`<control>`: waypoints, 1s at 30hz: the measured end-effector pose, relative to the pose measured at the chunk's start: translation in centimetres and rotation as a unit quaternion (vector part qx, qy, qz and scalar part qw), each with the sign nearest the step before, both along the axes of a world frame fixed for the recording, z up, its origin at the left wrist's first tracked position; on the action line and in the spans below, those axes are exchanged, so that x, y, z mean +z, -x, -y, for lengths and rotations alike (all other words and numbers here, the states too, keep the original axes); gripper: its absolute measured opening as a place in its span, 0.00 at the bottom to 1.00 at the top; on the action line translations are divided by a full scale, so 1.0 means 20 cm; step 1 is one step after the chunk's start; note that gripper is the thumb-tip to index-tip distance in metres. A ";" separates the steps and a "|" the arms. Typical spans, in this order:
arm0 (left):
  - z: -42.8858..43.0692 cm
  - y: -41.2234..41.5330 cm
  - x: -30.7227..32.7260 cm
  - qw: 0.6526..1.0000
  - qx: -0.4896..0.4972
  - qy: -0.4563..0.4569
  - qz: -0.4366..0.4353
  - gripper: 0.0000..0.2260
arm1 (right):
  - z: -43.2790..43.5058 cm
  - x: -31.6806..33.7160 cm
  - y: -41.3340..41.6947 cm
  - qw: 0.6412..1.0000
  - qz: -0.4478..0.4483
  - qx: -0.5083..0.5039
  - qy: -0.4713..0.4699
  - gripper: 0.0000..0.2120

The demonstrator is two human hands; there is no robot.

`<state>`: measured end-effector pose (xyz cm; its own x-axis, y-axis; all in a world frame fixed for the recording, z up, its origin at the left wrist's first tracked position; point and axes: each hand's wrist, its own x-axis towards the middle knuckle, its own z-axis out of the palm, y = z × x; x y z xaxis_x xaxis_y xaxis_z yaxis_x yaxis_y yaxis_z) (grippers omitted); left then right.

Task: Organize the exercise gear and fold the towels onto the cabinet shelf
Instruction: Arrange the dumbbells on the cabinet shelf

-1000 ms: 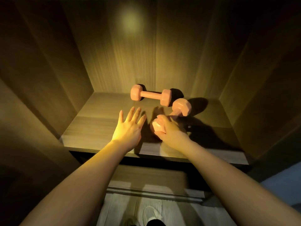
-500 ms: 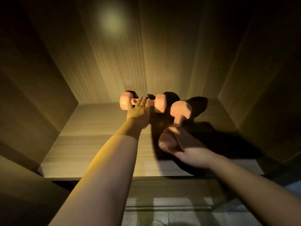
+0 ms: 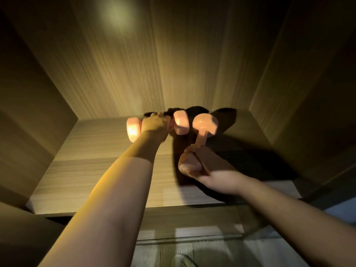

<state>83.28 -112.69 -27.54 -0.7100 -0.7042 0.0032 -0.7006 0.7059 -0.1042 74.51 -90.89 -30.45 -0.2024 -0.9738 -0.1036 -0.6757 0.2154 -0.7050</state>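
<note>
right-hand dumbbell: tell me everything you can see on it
The right-hand dumbbell is salmon-pink with a matte, coated look: two chunky heads joined by a thin bar. It points away toward the back wall. The right hand curls around its near head. The far head bears a faint unreadable marking and sits just right of the other dumbbell, with a narrow dark gap between them. Whether it rests on the shelf or is lifted is unclear.

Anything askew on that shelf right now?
The two dumbbells are not lined up: back dumbbell, gripped by the left hand, lies crosswise; second dumbbell, gripped by the right hand, points toward it. Nothing looks damaged.
</note>
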 end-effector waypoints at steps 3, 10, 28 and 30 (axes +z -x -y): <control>-0.07 -0.06 0.00 0.999 0.024 -0.035 -0.001 0.16 | 0.03 -0.02 0.02 0.994 0.010 -0.019 -0.107 0.27; -0.24 -0.08 0.01 0.995 0.083 -0.055 -0.007 0.17 | 0.04 -0.03 0.01 0.983 0.015 -0.074 -0.170 0.30; -0.48 -0.63 -0.11 0.923 0.032 -0.221 -0.313 0.25 | -0.01 0.00 -0.18 0.987 -0.004 -0.162 -0.017 0.30; -0.51 -0.63 -0.13 0.924 0.048 -0.189 -0.328 0.25 | 0.00 0.00 -0.18 0.982 0.041 -0.184 -0.022 0.28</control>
